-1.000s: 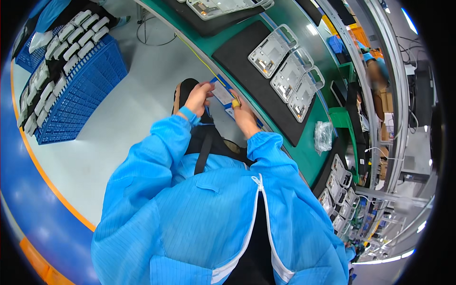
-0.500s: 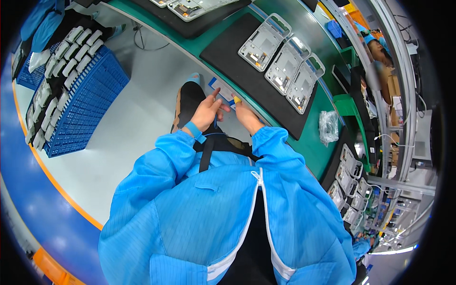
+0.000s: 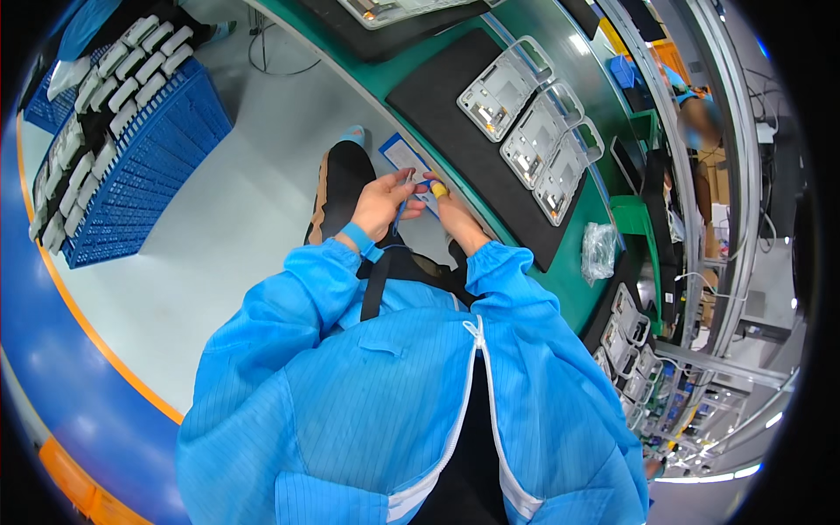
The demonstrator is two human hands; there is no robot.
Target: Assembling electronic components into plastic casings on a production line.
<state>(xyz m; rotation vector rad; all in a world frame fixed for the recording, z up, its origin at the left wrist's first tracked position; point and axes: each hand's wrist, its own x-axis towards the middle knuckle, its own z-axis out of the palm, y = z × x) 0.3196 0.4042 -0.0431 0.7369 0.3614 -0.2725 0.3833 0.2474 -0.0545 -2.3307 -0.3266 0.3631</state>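
My left hand (image 3: 378, 206) is in front of my body at the edge of the workbench, with its thumb and fingers drawn together. A blue band (image 3: 360, 242) circles that wrist, and a thin blue cord (image 3: 400, 217) hangs by the fingers. Close on its right, my right hand (image 3: 457, 219) is closed, its fingertips nearly meeting the left ones. Something yellow (image 3: 439, 189) shows at its thumb; whether it is worn or held is unclear. Whatever lies between the fingertips is too small to name. Behind them, a blue-edged white card (image 3: 404, 156) hangs at the bench side.
On the green bench (image 3: 573, 293) a black foam mat (image 3: 429, 87) carries several grey device frames with handles (image 3: 529, 149). A clear plastic bag (image 3: 598, 252) lies nearer me, with more frames (image 3: 623, 328) at right. A blue crate (image 3: 149, 175) with white-grey parts stands on the floor at left.
My left fingers, stretched out before, have curled in towards the right hand, and the fingertips are closer together. The whole view has shifted slightly.
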